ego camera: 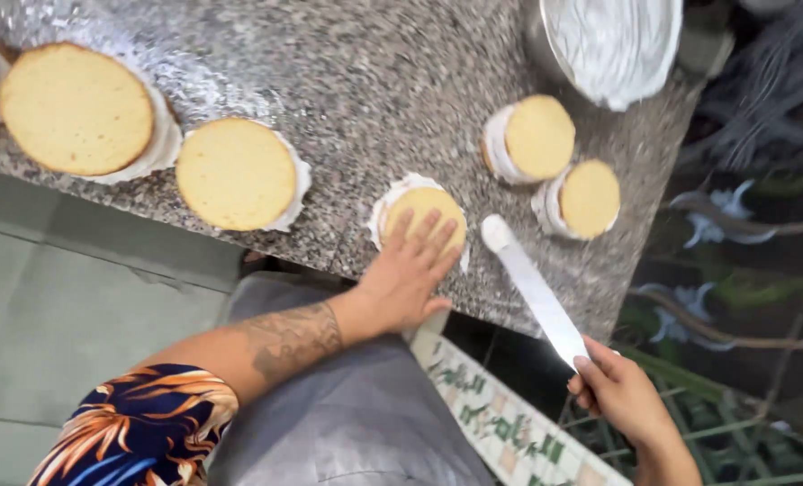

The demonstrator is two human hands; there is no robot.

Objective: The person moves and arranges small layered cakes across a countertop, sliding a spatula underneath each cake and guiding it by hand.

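While the left hand presses flat, fingers spread, on a small cake, the right hand grips a spatula, seemingly mid-frosting, needing cream next.

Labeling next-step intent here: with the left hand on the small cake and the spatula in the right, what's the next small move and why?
Probably swing the spatula tip onto the small cake: the left hand lies flat on it, the right hand holds the blade just beside it.

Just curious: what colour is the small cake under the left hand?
Pale golden yellow small cake, white around its edge; head view.
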